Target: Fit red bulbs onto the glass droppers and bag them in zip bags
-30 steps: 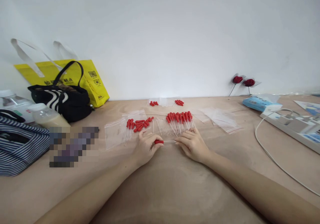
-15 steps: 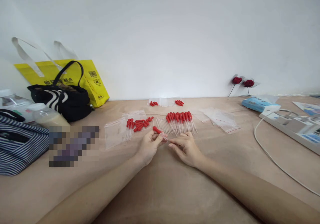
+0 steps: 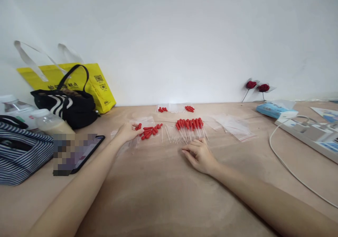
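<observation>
My left hand [image 3: 129,132] is at the left group of droppers, its fingers closed around a dropper with a red rubber bulb [image 3: 138,126]. The hand covers part of the clear zip bag [image 3: 144,119] and the droppers lying there. Just right of it lies a pile of loose red rubber bulbs [image 3: 149,132]. My right hand [image 3: 200,156] rests on the table with curled fingers and nothing visible in them. Beyond it, thin clear tubes [image 3: 174,135] lie side by side, and a row of red-bulbed droppers [image 3: 188,123] lies across them.
More red bulbs [image 3: 189,108] lie in bags by the wall. Clear zip bags [image 3: 235,126] are stacked to the right, near a blue tissue pack [image 3: 274,111] and a power strip [image 3: 311,133] with a white cable. Leftward are a phone [image 3: 89,154], bottle [image 3: 54,122] and bags [image 3: 107,96].
My left hand has moved left from the middle to the left group of droppers, carrying the dropper. My right hand has let go of the tube and stays almost where it was.
</observation>
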The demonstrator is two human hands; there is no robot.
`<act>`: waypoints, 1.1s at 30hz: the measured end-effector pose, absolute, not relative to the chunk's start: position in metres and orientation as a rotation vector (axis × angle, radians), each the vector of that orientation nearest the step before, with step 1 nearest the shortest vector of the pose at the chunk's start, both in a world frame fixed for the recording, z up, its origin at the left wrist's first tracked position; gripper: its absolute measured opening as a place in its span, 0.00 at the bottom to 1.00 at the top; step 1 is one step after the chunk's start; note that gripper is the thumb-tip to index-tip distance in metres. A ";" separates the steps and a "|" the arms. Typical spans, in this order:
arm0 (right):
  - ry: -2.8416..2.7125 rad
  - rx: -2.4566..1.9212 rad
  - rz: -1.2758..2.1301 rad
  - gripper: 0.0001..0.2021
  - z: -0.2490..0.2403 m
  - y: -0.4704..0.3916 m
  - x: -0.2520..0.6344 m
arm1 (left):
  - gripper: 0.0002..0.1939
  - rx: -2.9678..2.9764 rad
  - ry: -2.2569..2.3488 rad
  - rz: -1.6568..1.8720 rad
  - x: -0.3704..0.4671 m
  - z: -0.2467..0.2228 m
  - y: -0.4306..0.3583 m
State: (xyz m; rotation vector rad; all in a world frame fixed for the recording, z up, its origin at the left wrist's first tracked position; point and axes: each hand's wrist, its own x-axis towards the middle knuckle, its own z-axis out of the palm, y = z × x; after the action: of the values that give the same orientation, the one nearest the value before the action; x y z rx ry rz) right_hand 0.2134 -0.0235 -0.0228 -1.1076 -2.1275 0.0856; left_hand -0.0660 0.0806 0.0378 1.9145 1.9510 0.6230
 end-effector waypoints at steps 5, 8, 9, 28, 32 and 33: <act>-2.162 -1.106 0.036 0.08 -0.023 -0.025 0.214 | 0.10 2.099 2.082 0.592 -0.055 0.035 0.085; -2.170 -1.104 0.047 0.08 -0.024 -0.024 0.215 | 0.08 2.203 2.071 0.553 -0.053 0.033 0.082; -2.169 -1.104 0.054 0.08 -0.024 -0.024 0.215 | 0.08 2.242 2.048 0.530 -0.053 0.032 0.081; -2.087 -1.145 0.127 0.08 -0.024 -0.024 0.212 | 0.12 2.378 1.848 0.686 0.005 0.020 0.038; -1.891 -1.164 0.424 0.11 -0.030 -0.016 0.212 | 0.13 2.162 1.367 0.906 0.049 -0.005 0.010; -1.843 -1.145 0.504 0.12 -0.032 -0.014 0.212 | 0.13 2.121 1.322 0.940 0.056 -0.010 0.006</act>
State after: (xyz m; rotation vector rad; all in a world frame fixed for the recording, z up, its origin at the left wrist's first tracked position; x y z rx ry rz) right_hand 0.2120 -0.0139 -0.0321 -1.1453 -1.8434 0.5035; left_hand 0.0561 0.0059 -0.0101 2.1206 1.3217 0.9399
